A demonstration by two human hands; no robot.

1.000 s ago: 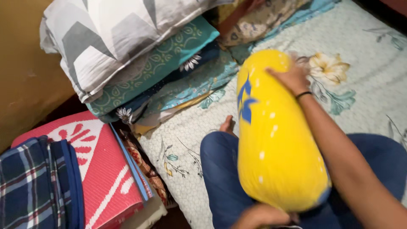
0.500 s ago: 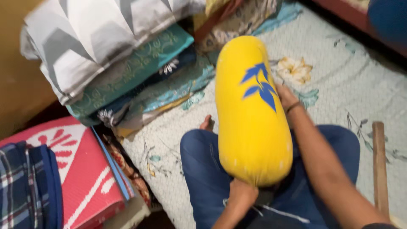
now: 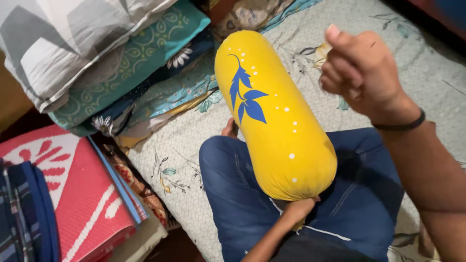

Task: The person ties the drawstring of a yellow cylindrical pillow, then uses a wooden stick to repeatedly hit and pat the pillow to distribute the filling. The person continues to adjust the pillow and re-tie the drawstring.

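At the bottom centre of the frame, the person's left hand (image 3: 297,209) grips the near end of one yellow bolster pillow (image 3: 272,116), fingers curled under it and mostly hidden by the fabric. The pillow stands tilted on the lap, over legs in blue jeans (image 3: 242,204), and runs up toward the centre top; it bears a blue leaf print and white dots. To its right, the right hand (image 3: 364,73) is raised clear of the pillow, fingers loosely curled into a half-closed fist, holding nothing; a dark band circles the wrist. Under the legs lies a pale floral bedsheet (image 3: 174,145). At lower left sits one red patterned mat (image 3: 73,194). Upper left, a stack of folded bedding (image 3: 97,63).
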